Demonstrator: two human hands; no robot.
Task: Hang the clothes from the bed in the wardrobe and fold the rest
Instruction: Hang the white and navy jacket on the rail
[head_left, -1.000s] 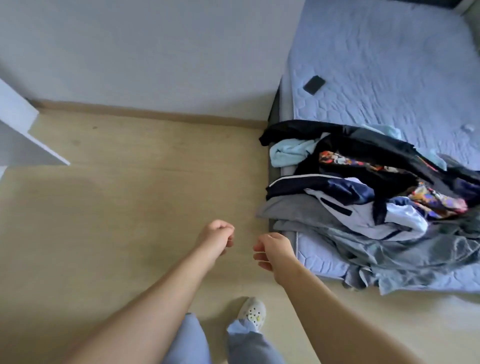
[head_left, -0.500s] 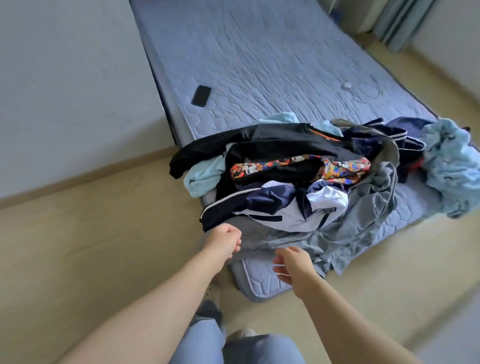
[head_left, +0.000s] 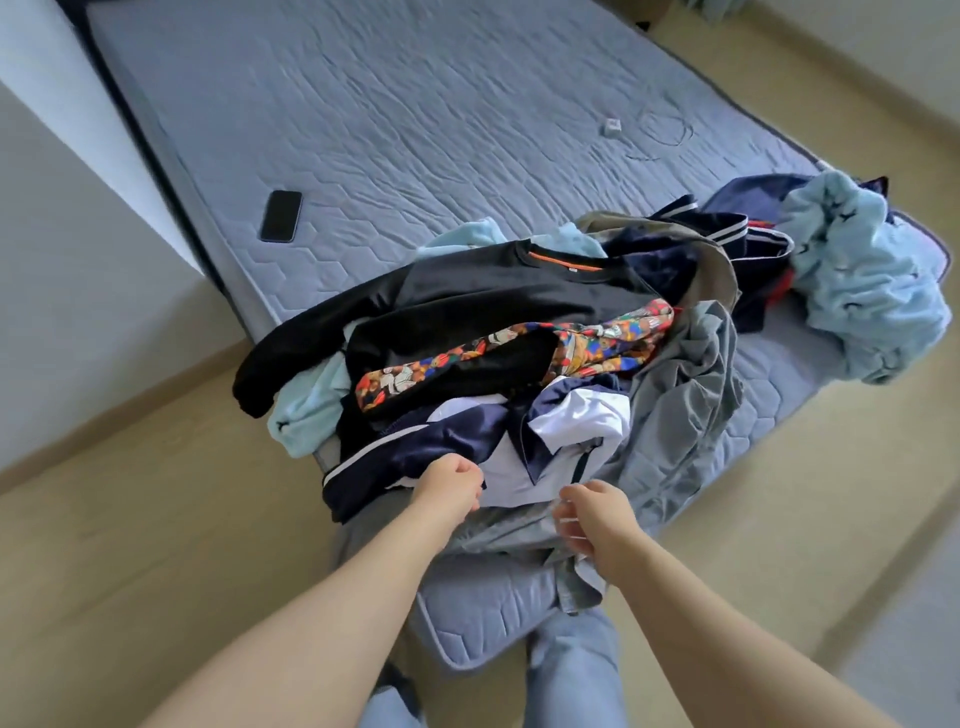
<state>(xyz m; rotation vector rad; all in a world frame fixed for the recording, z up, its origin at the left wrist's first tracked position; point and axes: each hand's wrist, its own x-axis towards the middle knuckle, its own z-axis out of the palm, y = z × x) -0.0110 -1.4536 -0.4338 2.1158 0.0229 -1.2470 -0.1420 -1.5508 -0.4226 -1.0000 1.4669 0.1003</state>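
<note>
Heaped on bed (head_left: 415, 130): clothes (head_left: 493, 332). Curled at their edge, left hand (head_left: 449, 486) by jacket (head_left: 561, 431), right hand (head_left: 592, 519) by shirt (head_left: 685, 395). Cannot tell whether gripping.

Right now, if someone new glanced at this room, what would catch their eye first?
A heap of clothes covers the near corner of the bed, with a black sweatshirt and a bright patterned garment on top. The left hand and right hand reach its near edge at a navy and white jacket; whether they grip is unclear. A dark phone lies alone near the bed's left edge.
</note>
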